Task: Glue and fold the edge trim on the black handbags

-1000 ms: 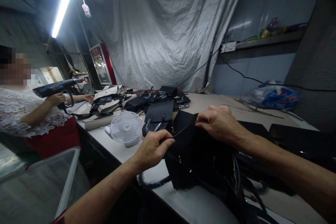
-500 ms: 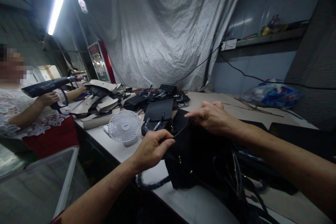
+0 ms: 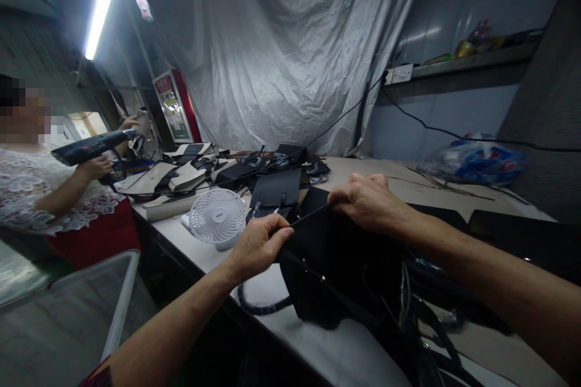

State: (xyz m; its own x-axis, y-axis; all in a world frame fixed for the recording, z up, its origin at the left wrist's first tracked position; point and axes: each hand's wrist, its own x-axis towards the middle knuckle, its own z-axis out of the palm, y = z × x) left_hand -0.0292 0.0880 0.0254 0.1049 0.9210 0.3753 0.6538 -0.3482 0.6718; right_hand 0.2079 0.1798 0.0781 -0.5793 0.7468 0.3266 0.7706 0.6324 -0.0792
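A black handbag with small gold-coloured studs lies tilted in front of me at the table's near edge. Its upper edge is pinched by my left hand, thumb on top and fingers curled under. Farther right along that same edge, my right hand grips too, and the rim runs straight between the two. A dark handle in clear wrapping sticks out at the bag's lower left. The bag's inside is too dark to make out.
A white fan stands left of my left hand. Behind it lie black bags and cream-and-black bags. At far left a person holds a heat gun. A clear bin stands below. Flat black pieces lie at right.
The rim between my hands has gone from curved to straight, and my left hand has shifted slightly up and left. The other person has lifted a cream piece off the table.
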